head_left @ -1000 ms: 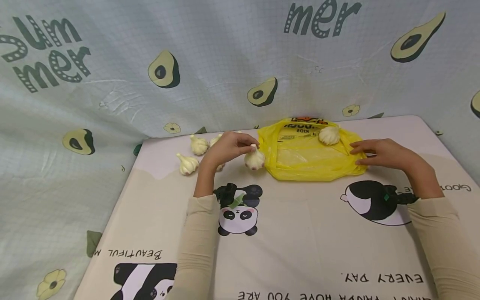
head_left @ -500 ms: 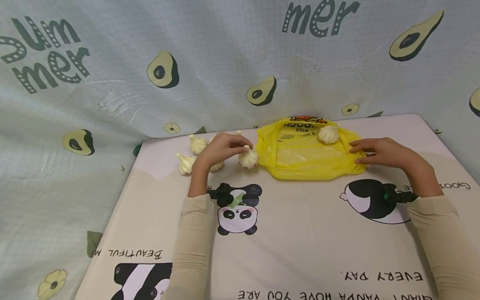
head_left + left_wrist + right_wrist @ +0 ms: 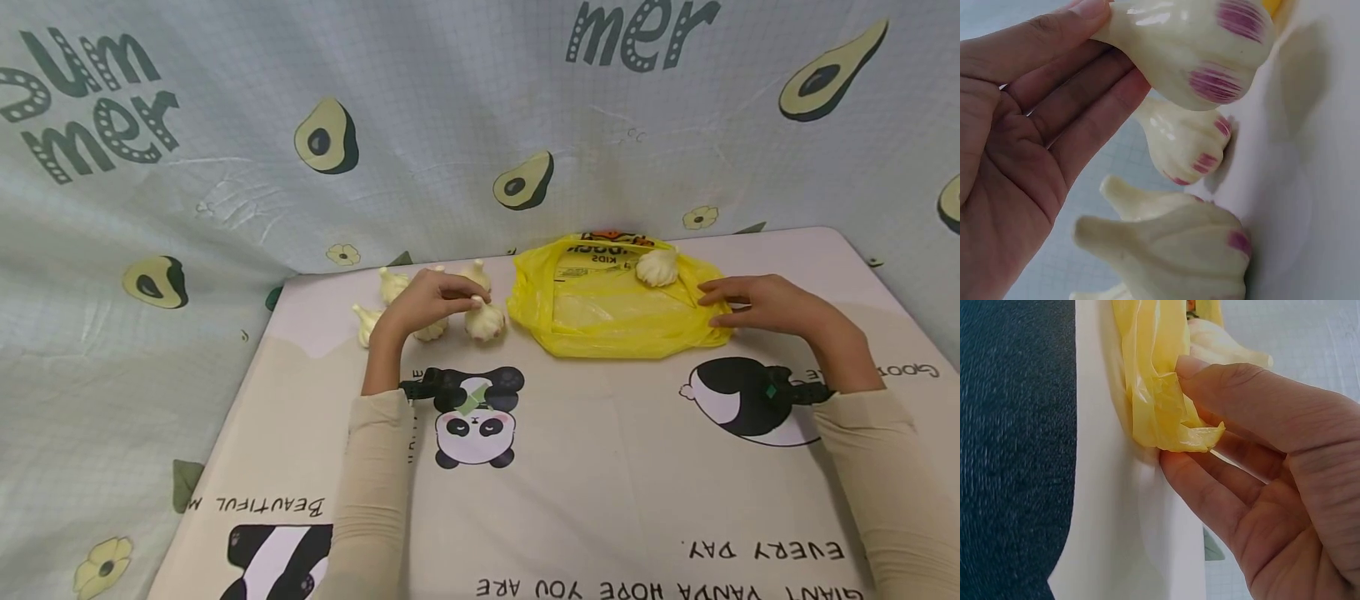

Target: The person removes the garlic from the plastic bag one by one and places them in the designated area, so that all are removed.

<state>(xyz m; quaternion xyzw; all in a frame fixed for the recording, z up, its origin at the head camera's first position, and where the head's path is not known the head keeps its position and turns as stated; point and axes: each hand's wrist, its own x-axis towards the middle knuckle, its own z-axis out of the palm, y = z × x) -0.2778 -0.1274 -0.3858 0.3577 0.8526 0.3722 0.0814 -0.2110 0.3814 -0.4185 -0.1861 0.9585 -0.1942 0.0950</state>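
Note:
My left hand (image 3: 423, 304) pinches a garlic bulb (image 3: 485, 322) by its stem, between thumb and fingers. In the left wrist view this bulb shows purple streaks, and its base hangs over the pale cloth. Around and behind the hand are several other garlic bulbs (image 3: 1188, 140), partly hidden by it in the head view. A yellow plastic bag (image 3: 600, 321) lies with its mouth spread toward me, and one garlic bulb (image 3: 657, 268) sits at its right part. At the bag's right end my right hand (image 3: 772, 308) holds the crumpled edge between thumb and fingers.
A pale tablecloth (image 3: 570, 483) with panda prints and lettering covers the table. Behind it and along the left hangs a light curtain (image 3: 420, 100) printed with avocados. The far table edge runs just behind the bulbs and the bag.
My left hand has moved left with the garlic bulb, away from the bag and toward the other bulbs. The right hand stays at the bag's right end.

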